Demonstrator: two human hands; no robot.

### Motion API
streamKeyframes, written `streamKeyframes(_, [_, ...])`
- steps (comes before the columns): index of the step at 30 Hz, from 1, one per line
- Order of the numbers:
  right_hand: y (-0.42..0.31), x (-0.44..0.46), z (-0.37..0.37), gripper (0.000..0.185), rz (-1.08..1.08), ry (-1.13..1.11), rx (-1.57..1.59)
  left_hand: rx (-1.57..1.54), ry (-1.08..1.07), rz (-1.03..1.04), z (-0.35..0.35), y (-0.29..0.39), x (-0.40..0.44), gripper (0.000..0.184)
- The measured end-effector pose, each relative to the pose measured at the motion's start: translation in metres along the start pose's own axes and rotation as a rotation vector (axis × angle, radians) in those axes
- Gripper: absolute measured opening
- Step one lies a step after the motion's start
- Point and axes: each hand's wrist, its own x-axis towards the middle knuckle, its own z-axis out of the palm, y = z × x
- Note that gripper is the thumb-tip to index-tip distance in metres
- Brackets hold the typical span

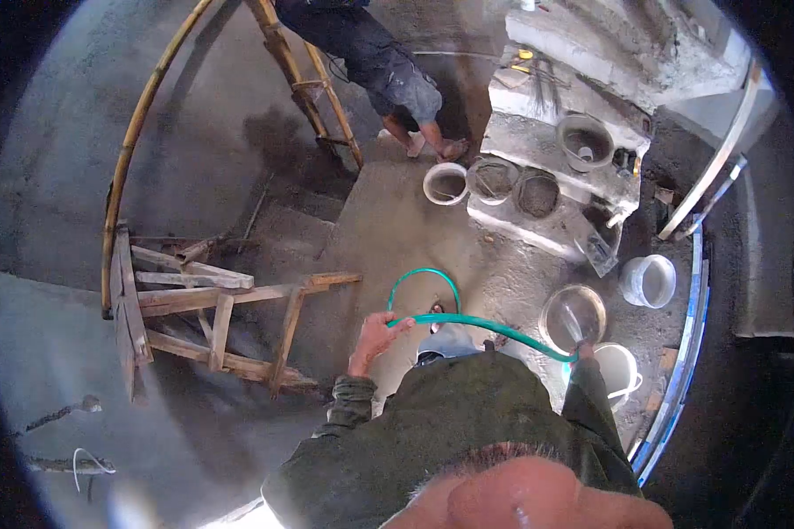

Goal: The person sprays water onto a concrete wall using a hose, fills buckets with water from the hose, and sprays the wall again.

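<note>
In the head view, the left hand (376, 342) pinches the green hose (494, 326) between its fingers, and the right hand (586, 352) appears wrapped round its end, over the floor (384, 234) near the steps' (525, 137) lower edge. Water seems to spray at a bucket (543, 323): probably mid-work, though its fill, hence what remains, is unclear.

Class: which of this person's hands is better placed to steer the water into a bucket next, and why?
Probably the right hand: it is at the spraying end of the green hose, near a white bucket. The left hand holds the hose farther back.
</note>
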Motion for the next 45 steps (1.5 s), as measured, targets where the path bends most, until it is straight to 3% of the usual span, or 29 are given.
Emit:
streamKeyframes(1, [-0.004,-0.001,0.005,0.026,0.197,0.079,0.331,-0.007,0.006,0.023,0.002,-0.005,0.001,0.050])
streamKeyframes(2, [-0.002,-0.002,0.002,0.026,0.196,0.077,0.331,-0.015,0.012,0.047,0.003,-0.007,0.002,0.050])
streamKeyframes(5, [0.012,-0.008,-0.012,0.022,-0.112,0.016,-0.012,-0.046,0.007,0.013,0.005,-0.009,0.001,0.049])
streamKeyframes(13, [0.033,-0.003,-0.009,0.024,-0.452,0.090,-0.697,0.018,0.009,0.060,0.002,0.001,0.000,0.044])
streamKeyframes(20, [0.016,-0.023,0.000,0.027,-0.074,0.136,-0.624,-0.199,-0.017,0.081,0.011,-0.023,0.003,0.036])
streamKeyframes(21, [0.017,-0.014,0.001,0.027,-0.028,0.115,-0.647,-0.092,-0.003,0.088,0.008,-0.008,-0.002,0.036])
streamKeyframes(22, [0.042,0.002,-0.005,0.019,-0.426,0.125,-1.044,-0.086,-0.015,0.091,0.009,-0.009,-0.002,0.036])
streamKeyframes(24, [0.033,0.003,0.003,0.016,-0.258,0.057,-0.887,-0.127,-0.001,0.095,0.010,-0.014,0.002,0.037])
streamKeyframes(26, [-0.013,-0.058,0.011,0.023,-0.296,0.138,-0.898,-0.146,-0.010,0.097,0.011,-0.014,0.003,0.039])
streamKeyframes(27, [0.003,-0.046,0.010,0.024,-0.374,0.164,-0.874,-0.169,-0.007,0.094,0.012,-0.013,0.004,0.040])
streamKeyframes(31, [0.051,0.030,-0.001,0.021,-0.258,-0.043,-0.835,-0.055,-0.009,0.141,0.009,-0.008,0.004,0.043])
streamKeyframes(33, [0.062,0.046,-0.006,0.022,-0.412,-0.046,-0.854,-0.106,-0.024,0.124,0.010,-0.009,0.006,0.043])
streamKeyframes(39, [0.007,-0.020,-0.005,0.019,-0.402,0.021,-0.857,-0.058,-0.005,0.113,0.009,-0.001,0.007,0.041])
streamKeyframes(42, [-0.008,-0.038,-0.001,0.025,-0.384,0.200,-0.637,-0.069,-0.034,0.136,0.009,0.001,0.007,0.041])
streamKeyframes(43, [-0.013,-0.041,0.001,0.025,-0.382,0.202,-0.634,-0.066,-0.037,0.138,0.008,0.000,0.007,0.041])
streamKeyframes(45, [-0.018,-0.040,-0.001,0.026,-0.429,0.155,-0.949,-0.054,-0.020,0.134,0.007,-0.002,0.008,0.041])
